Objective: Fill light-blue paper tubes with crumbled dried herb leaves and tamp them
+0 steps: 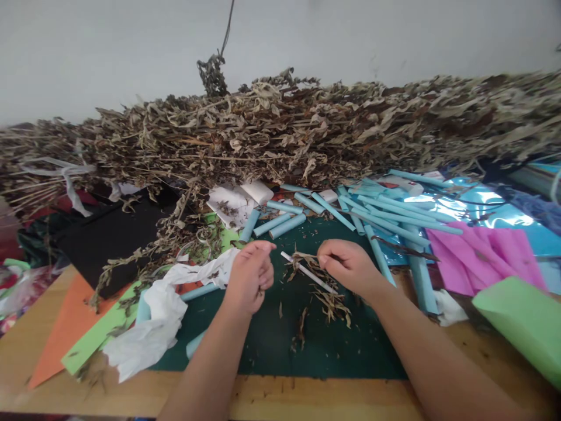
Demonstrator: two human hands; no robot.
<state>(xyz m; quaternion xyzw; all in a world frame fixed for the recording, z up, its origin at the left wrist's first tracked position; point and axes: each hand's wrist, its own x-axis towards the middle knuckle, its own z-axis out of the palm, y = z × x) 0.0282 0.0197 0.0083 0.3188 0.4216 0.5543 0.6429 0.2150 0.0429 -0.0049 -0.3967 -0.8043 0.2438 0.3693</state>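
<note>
My left hand is closed over the middle of the dark green mat, fingers curled; a small dark bit shows at its fingertips, too small to name. To its right, my right hand pinches the end of a thin dried leaf. Between the hands a thin white stick lies slanted on the mat. Crumbled dried leaves lie beside and below it. Several light blue paper tubes lie beyond the hands.
Dried plant stems are heaped along the wall. At left are crumpled white tissue, black sheet and orange paper. Long blue tubes, pink paper and green paper lie at right.
</note>
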